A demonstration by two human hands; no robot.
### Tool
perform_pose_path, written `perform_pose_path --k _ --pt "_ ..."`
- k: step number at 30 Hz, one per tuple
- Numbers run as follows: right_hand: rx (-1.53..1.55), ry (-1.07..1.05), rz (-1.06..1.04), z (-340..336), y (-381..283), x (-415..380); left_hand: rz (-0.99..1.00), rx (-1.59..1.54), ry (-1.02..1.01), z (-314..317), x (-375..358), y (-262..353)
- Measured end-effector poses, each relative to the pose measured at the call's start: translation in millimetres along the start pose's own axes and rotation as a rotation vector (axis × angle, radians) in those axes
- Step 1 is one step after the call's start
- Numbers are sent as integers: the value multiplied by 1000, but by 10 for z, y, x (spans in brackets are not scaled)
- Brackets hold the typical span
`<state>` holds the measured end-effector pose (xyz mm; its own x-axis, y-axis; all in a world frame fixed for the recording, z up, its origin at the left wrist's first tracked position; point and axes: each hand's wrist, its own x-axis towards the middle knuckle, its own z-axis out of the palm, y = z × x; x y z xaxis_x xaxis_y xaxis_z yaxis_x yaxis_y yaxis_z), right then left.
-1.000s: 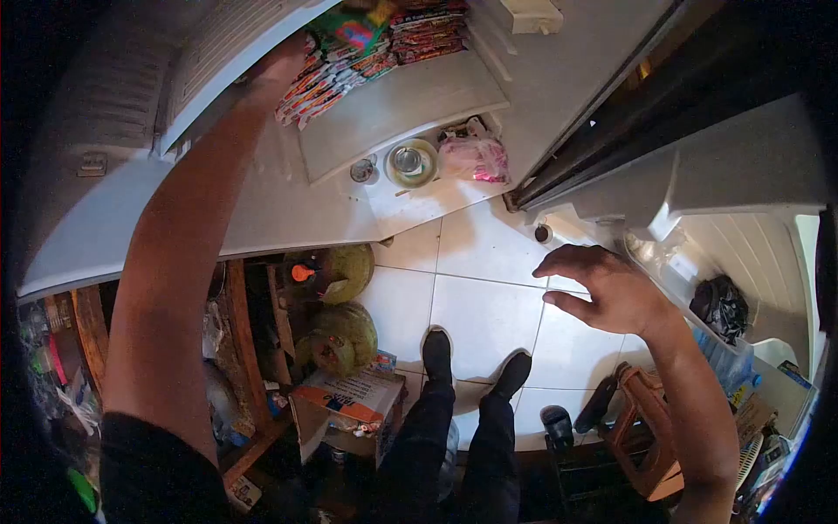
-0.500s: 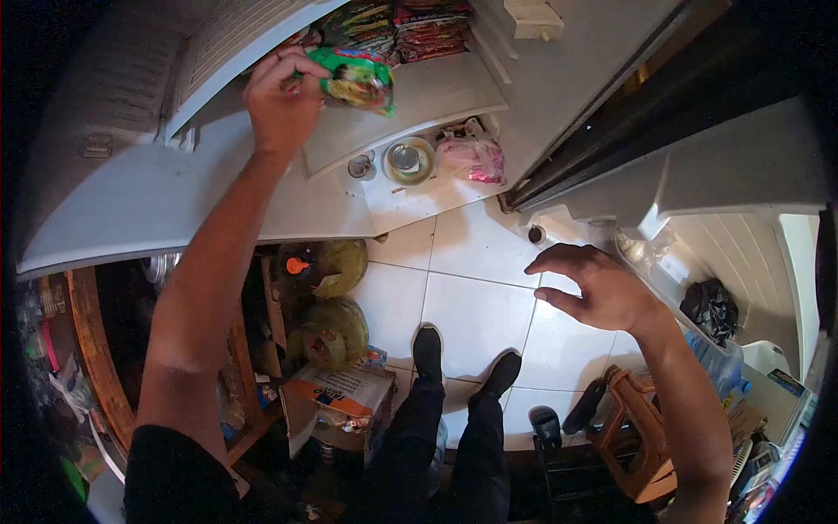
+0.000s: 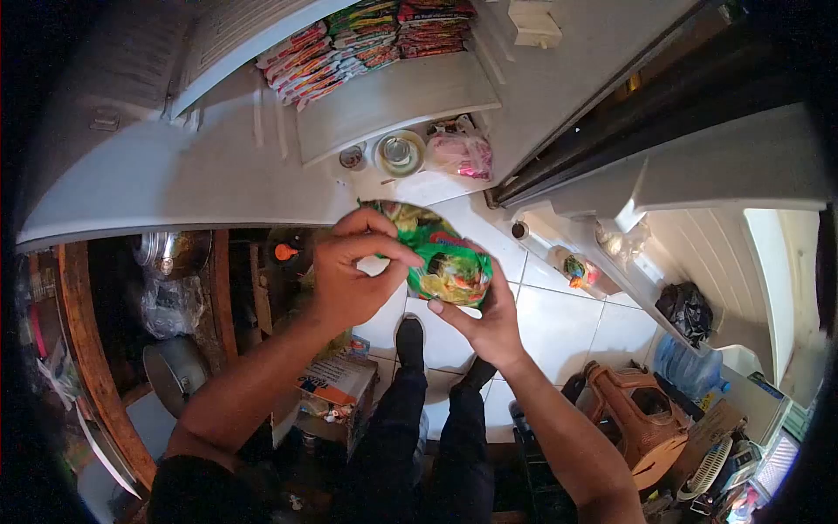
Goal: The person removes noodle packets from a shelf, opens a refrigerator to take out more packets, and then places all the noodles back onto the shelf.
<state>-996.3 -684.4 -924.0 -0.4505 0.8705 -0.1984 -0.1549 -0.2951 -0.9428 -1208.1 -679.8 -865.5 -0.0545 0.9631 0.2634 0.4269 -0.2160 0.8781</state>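
Both hands, left [image 3: 367, 266] and right [image 3: 489, 319], grip one green packet [image 3: 441, 253]; stacked packets [image 3: 349, 57] fill part of the shelf, and a carton [image 3: 336, 384] holds small items.

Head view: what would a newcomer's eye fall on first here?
Most likely the bright green packaging, held between the left hand and right hand near the middle of the picture. Next would come the stacked, colorful packets on the pale shelf at the top, then the brown stool at lower right, standing out near the white floor tiles.
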Motion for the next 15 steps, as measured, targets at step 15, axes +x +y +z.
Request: perform_pose_path --k 15 --pt "443 379 707 143 -224 -643 -219 -219 231 -242 -439 748"
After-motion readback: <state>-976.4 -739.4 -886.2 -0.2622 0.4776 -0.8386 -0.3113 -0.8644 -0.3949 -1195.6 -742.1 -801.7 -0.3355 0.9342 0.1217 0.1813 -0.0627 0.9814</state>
